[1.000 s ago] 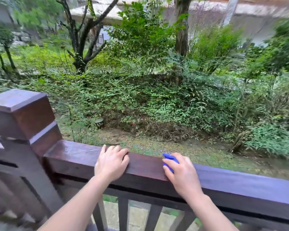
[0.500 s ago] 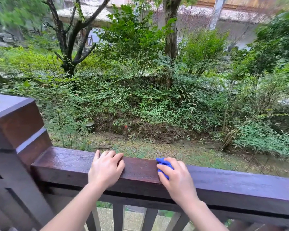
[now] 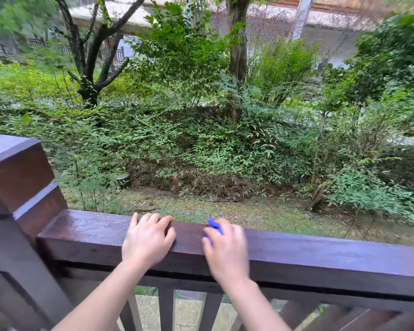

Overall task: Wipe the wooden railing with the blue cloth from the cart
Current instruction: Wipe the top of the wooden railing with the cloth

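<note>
At the far left stands a thick square wooden post (image 3: 17,177) with a flat cap, and the wooden railing (image 3: 320,254) runs from it to the right across the whole view. The top of the railing looks dark and a little shiny, as if wet, near the post. Under the railing there are vertical slats (image 3: 166,309), and a pale paved ground shows between them.

The left hand (image 3: 147,240) lies on the railing, a bit left of the middle. Its palm is flat on the near face of the wood and its fingers are laid close together, curled over the top edge. It holds nothing.

Just to the right of it, with a small gap of bare wood between, is the right hand (image 3: 225,252). This hand is blurred. It presses the blue cloth (image 3: 214,226) against the top of the railing, and its fingers are closed over the cloth, so only a small blue part shows at the far side of the fingers and beside the thumb. Both forearms are bare and come from the near bottom edge.

Beyond the railing there is a garden: a strip of mossy ground, low green bushes (image 3: 201,144), a dark forked tree (image 3: 86,68) at the far left, a straight trunk (image 3: 237,44) in the middle, and a pale wall at the far top.
</note>
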Tool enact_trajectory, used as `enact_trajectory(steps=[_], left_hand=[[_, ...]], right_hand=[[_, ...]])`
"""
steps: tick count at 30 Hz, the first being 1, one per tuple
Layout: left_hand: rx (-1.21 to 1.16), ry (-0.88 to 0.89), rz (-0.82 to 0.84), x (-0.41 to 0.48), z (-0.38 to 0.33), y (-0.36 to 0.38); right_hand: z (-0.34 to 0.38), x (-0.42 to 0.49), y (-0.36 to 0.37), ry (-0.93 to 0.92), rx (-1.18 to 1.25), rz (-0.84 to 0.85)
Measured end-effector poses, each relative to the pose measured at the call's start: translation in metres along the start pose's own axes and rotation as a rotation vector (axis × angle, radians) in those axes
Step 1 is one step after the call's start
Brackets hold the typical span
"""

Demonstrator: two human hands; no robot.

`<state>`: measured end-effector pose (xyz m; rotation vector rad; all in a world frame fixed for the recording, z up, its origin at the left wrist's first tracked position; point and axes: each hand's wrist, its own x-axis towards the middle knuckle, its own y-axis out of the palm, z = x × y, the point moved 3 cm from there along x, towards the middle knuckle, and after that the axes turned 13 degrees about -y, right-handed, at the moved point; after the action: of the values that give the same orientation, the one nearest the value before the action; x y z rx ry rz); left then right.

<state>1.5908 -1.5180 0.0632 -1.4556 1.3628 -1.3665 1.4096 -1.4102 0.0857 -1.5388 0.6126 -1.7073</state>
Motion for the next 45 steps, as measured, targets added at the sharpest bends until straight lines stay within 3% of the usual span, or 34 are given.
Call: enact_trajectory(steps=[2,5,12,15,21,24,27,34,45], left_hand=[[0.015,0.007,0.0,0.001,0.0,0.001],[0.008,0.015,0.005,0.002,0.002,0.001],[0.012,0.019,0.014,-0.003,0.001,-0.009],[-0.005,0.014,0.071,-0.003,-0.001,-0.009],[-0.042,0.043,0.152,0.001,-0.002,-0.009],[-0.088,0.096,0.118,-0.002,-0.012,-0.014],[-0.099,0.169,0.09,-0.012,-0.038,-0.018],[-0.119,0.305,0.106,-0.05,-0.115,-0.029],[-0.208,0.492,0.138,-0.151,-0.275,-0.038]], right_hand=[[0.02,0.007,0.008,-0.112,0.078,0.069],[-0.015,0.001,-0.009,-0.177,0.046,0.123],[-0.134,-0.037,-0.061,0.293,-0.214,0.038],[-0.104,-0.028,-0.049,0.413,-0.238,-0.062],[-0.009,-0.005,-0.019,0.086,0.001,0.081],[-0.024,-0.01,-0.038,0.217,0.112,0.077],[-0.047,-0.02,-0.06,0.32,0.1,0.055],[-0.078,-0.052,-0.108,0.356,0.064,0.019],[-0.172,-0.162,-0.224,0.525,-0.02,-0.073]])
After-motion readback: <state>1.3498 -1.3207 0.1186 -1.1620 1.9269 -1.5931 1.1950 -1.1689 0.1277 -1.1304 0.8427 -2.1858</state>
